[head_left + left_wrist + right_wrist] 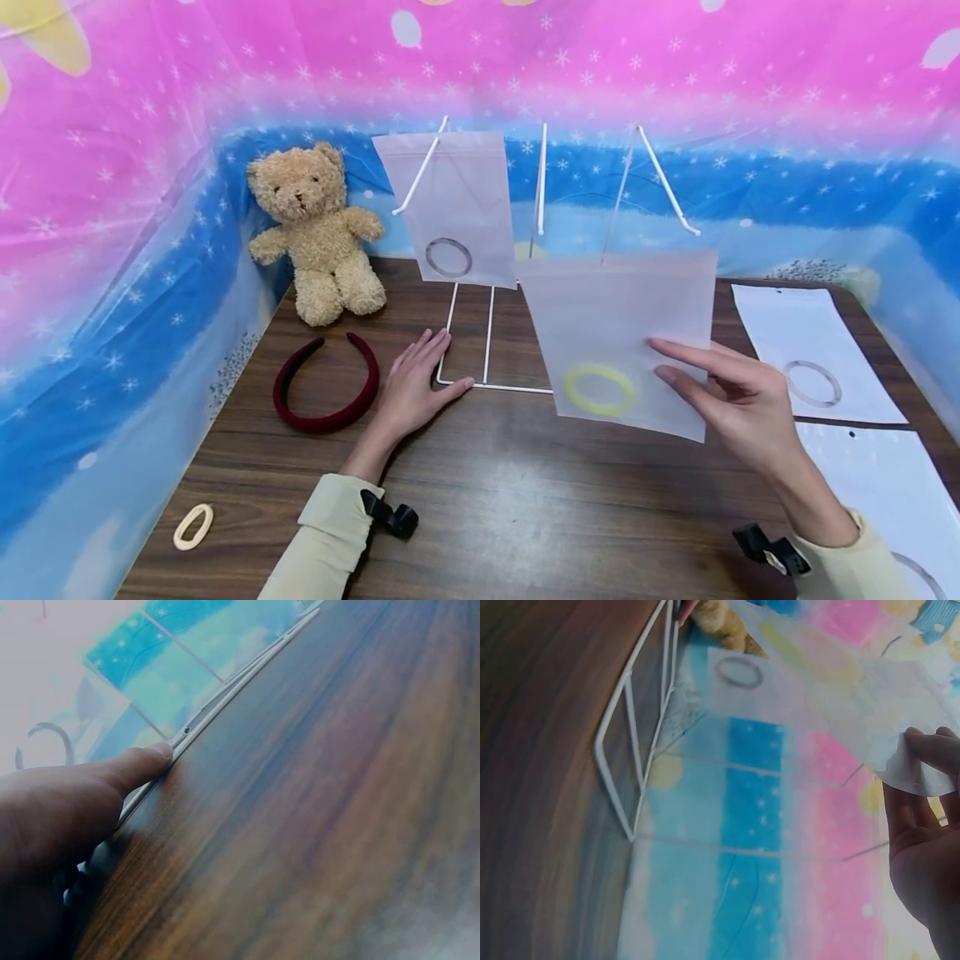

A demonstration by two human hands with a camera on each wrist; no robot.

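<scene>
My right hand (750,408) pinches the right edge of a frosted plastic bag (622,308) between thumb and fingers. Inside the bag, near its bottom, lies a yellow ring (572,393). The bag is held in the air in front of a white wire rack (517,389), below its middle hook (542,183) and right hook (667,179). A similar bag (468,192) with a grey ring hangs from the rack's left hook. On the table, my left hand (416,387) lies with fingers extended; its thumb touches the rack's base wire in the left wrist view.
Left of the rack sit a teddy bear (318,233) and a dark red headband (330,422). A cream oval ring (193,527) lies near the table's left edge. Two more bags, an upper one (817,333) and a lower one (862,492), lie flat at the right.
</scene>
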